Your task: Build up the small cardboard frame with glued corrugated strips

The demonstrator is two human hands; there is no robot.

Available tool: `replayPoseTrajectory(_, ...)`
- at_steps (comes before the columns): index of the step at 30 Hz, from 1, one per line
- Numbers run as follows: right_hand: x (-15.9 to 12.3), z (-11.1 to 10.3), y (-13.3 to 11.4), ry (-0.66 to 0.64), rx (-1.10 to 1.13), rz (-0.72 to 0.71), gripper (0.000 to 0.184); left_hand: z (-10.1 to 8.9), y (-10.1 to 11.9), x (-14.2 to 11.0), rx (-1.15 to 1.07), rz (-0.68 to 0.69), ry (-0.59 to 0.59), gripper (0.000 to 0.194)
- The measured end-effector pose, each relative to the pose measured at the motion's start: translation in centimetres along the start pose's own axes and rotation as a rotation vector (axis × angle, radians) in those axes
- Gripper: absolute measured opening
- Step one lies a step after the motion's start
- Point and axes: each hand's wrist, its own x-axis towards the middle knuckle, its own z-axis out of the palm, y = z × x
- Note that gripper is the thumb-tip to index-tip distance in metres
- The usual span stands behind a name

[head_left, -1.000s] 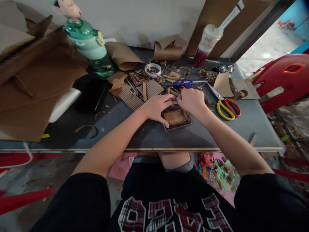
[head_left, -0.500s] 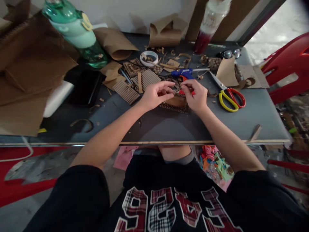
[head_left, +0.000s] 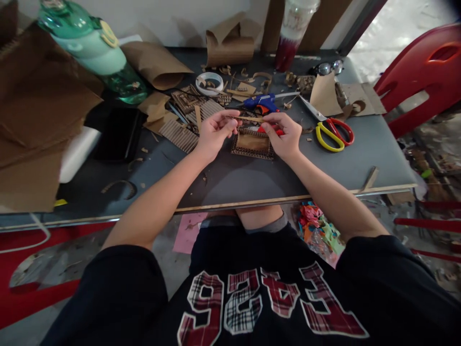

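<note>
Between my two hands stretches a thin strip of cardboard, held level above the table. My left hand pinches its left end with thumb and fingers. At the other end, the fingertips of my right hand close on the strip. Just below it lies a small rectangular cardboard tray with corrugated walls and a plain brown bottom. A blue glue gun rests behind my hands. Something red, partly hidden, shows beside my right fingers.
Scissors with yellow and red handles lie to the right. Corrugated cardboard pieces, a white tape roll and scraps lie behind. A green bottle, a black phone and a tumbler stand or lie around.
My hands have drawn apart a little, and the strip now shows stretched level between them. The tray is less covered by my hands. The whole view has shifted slightly.
</note>
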Motion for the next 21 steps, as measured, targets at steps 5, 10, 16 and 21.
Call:
replayPoseTrajectory(5, 0.1, -0.3, -0.5, -0.036, 0.009, -0.025, 0.034, -0.4, -0.3, 0.1, 0.051, -0.079, -0.042, 0.061)
replayPoseTrajectory(10, 0.2, -1.0, -0.9, -0.158, 0.044, -0.121, 0.048, -0.7, -0.3, 0.3, 0.179, -0.037, -0.085, 0.063)
replayPoseTrajectory(16, 1.2, -1.9, -0.4, -0.421, -0.055, -0.206, 0.074, -1.2, -1.3, 0.8, 0.239, 0.002, 0.024, 0.063)
replayPoseTrajectory(21, 1.1, -1.6, 0.1, -0.655, 0.095, -0.261, 0.085, -1.7, -2.3, 1.1, 0.248, -0.024, 0.059, 0.068)
